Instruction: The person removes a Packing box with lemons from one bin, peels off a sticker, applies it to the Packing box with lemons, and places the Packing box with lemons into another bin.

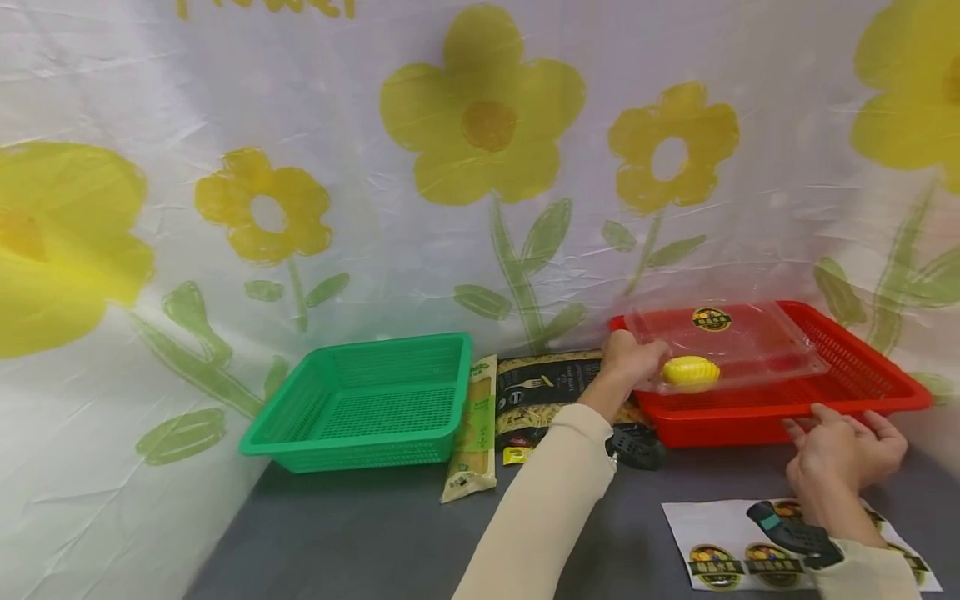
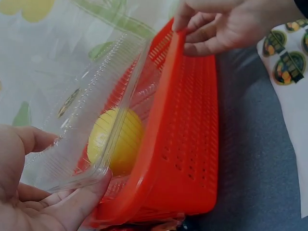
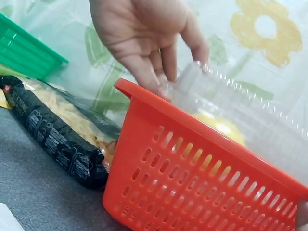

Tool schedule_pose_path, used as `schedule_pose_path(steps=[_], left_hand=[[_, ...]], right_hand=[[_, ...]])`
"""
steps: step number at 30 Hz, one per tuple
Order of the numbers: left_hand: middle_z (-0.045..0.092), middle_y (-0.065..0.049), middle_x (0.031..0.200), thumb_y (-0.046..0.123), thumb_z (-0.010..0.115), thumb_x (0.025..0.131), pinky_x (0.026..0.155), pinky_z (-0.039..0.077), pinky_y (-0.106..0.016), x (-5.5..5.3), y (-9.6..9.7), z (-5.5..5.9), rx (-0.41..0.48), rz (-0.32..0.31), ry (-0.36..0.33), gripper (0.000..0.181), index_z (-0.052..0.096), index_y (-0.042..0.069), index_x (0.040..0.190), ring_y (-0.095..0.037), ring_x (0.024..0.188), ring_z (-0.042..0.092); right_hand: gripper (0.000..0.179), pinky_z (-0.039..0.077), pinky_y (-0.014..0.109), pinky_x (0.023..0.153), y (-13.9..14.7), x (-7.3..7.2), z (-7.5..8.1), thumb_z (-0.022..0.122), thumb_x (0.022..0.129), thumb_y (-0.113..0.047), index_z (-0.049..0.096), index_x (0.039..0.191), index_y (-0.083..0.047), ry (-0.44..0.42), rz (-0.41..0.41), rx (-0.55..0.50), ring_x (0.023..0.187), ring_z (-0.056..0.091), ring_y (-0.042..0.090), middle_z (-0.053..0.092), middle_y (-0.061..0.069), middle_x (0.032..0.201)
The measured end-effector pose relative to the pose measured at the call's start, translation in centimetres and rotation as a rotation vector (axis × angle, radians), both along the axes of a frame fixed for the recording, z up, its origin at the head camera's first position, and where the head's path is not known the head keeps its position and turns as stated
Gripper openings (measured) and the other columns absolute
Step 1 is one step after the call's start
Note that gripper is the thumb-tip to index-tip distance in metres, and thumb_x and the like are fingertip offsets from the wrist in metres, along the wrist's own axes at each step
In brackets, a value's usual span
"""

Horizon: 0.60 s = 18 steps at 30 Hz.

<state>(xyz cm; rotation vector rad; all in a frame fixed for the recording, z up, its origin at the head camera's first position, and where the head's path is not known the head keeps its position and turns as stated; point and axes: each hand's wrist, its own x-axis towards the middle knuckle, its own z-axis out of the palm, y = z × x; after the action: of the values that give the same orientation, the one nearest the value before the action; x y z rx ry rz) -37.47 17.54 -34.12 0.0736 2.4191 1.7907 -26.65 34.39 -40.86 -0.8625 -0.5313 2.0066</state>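
My left hand point(image 1: 628, 363) pinches the left end of a clear plastic box point(image 1: 757, 343) with a round label on its lid. The box is tilted and lies partly within the red basket point(image 1: 720, 429). Through the ribbed plastic shows a yellow lemon point(image 2: 115, 139), near the end that the left hand holds. My right hand point(image 1: 843, 454) is at the basket's front rim; in the left wrist view its fingers and thumb grip that rim.
A green basket point(image 1: 349, 460) stands on the left. Between the baskets lie a long food packet point(image 1: 476, 429), a black pasta bag point(image 1: 551, 387) and a small yellow packet point(image 1: 516, 455). A sheet of round stickers point(image 1: 678, 521) lies under the right wrist. A flowered cloth hangs behind.
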Motion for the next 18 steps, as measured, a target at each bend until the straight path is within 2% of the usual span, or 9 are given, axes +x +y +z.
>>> schedule_pose_path(steps=[2,5,9,18], left_hand=[[0.059,-0.008,0.078,0.019,0.08,0.083,0.054,0.058,-0.031,-0.3,0.3,-0.3,-0.03,0.009,0.006,0.025,0.062,0.004,0.074,-0.025,0.05,0.068],[0.059,-0.006,0.079,0.025,0.081,0.081,0.057,0.056,-0.026,-0.4,0.3,-0.7,-0.162,0.021,0.09,0.027,0.063,0.005,0.073,-0.018,0.055,0.063],[0.06,-0.004,0.075,0.032,0.079,0.081,0.068,0.054,-0.027,-0.1,0.1,-0.6,-0.311,0.031,0.198,0.029,0.065,0.007,0.075,-0.018,0.07,0.055],[0.066,-0.002,0.082,0.038,0.078,0.084,0.071,0.058,-0.029,0.6,0.7,-0.5,-0.39,0.04,0.221,0.03,0.069,0.009,0.085,-0.018,0.074,0.056]], right_hand=[[0.041,0.056,0.028,0.048,0.1,0.0,0.1,0.057,0.09,0.007,0.042,0.113,-0.024,-0.006,0.015,-0.001,0.067,0.051,0.016,0.046,0.0,0.099],[0.044,0.056,0.029,0.049,0.1,0.0,0.1,0.058,0.09,0.007,0.041,0.114,-0.025,-0.017,0.041,-0.003,0.071,0.05,0.015,0.045,-0.001,0.101],[0.043,0.056,0.028,0.049,0.0,0.0,0.1,0.061,0.091,0.006,0.042,0.114,-0.026,-0.03,0.053,0.009,0.075,0.049,0.015,0.046,-0.001,0.101],[0.042,0.057,0.027,0.052,0.3,0.0,-0.4,0.062,0.092,0.003,0.042,0.113,-0.026,-0.054,0.055,0.045,0.066,0.054,0.016,0.048,0.0,0.102]])
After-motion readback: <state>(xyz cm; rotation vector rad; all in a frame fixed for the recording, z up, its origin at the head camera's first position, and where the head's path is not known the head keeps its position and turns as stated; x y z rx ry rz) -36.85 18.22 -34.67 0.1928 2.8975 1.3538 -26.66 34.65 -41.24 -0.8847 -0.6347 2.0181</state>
